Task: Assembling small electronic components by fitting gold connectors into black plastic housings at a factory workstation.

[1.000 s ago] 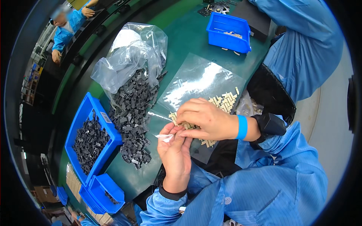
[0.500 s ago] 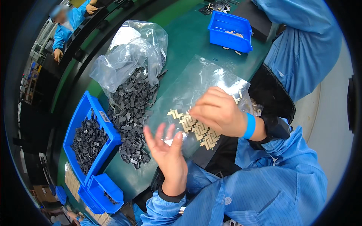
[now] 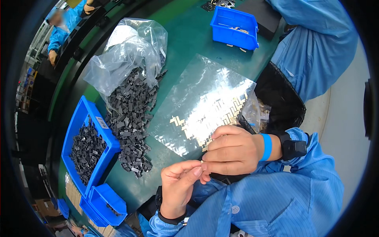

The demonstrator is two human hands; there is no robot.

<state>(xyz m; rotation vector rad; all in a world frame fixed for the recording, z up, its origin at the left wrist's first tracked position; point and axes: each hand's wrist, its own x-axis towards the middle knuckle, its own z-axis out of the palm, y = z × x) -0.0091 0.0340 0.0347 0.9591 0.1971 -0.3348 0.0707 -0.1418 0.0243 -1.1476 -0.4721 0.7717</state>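
Where hands (image 3: 177, 185) meet, pale piece (image 3: 203, 162), between fingertips (image 3: 196, 171)

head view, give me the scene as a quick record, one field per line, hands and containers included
left hand: fingertips meeting the right hand's; anything pinched is too small to tell
right hand: beside the near edge of the clear plastic sheet
right wrist: blue wristband
sheet: flat on the green table, with small pale pieces, partly glared out
clear plastic bag: beside a dark grey pile
large blue bin: dark pieces
far blue bin: a few pale pieces
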